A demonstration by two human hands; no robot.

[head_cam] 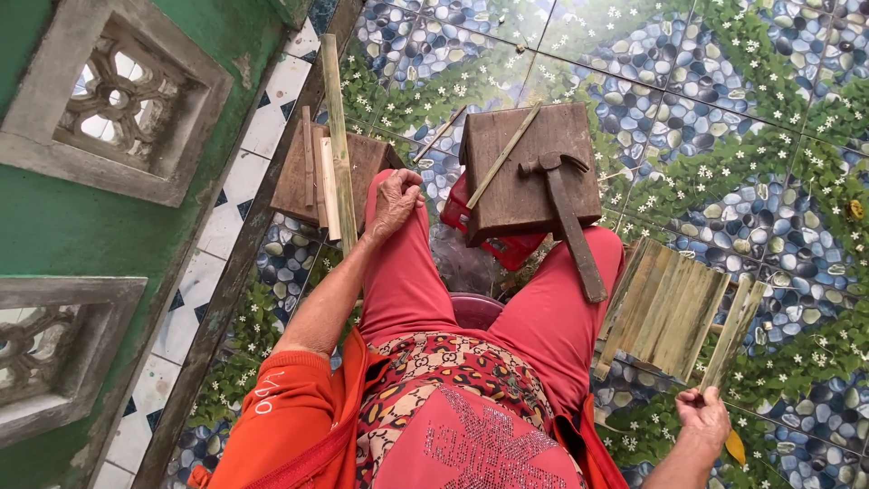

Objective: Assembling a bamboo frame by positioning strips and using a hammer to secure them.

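Overhead, seated in red trousers: left hand (396, 201) closed around a long bamboo strip (338, 136) lying beside the wall; right hand (703, 418) gripping pale green, flat bamboo slats (733, 333). Slat pile (661, 308) alongside; tiled floor (778, 163) open beyond.

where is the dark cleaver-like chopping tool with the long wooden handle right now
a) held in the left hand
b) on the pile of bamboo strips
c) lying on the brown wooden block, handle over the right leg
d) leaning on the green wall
c: the dark chopping tool lies untouched on the brown wooden block, its handle reaching over the red-trousered leg.
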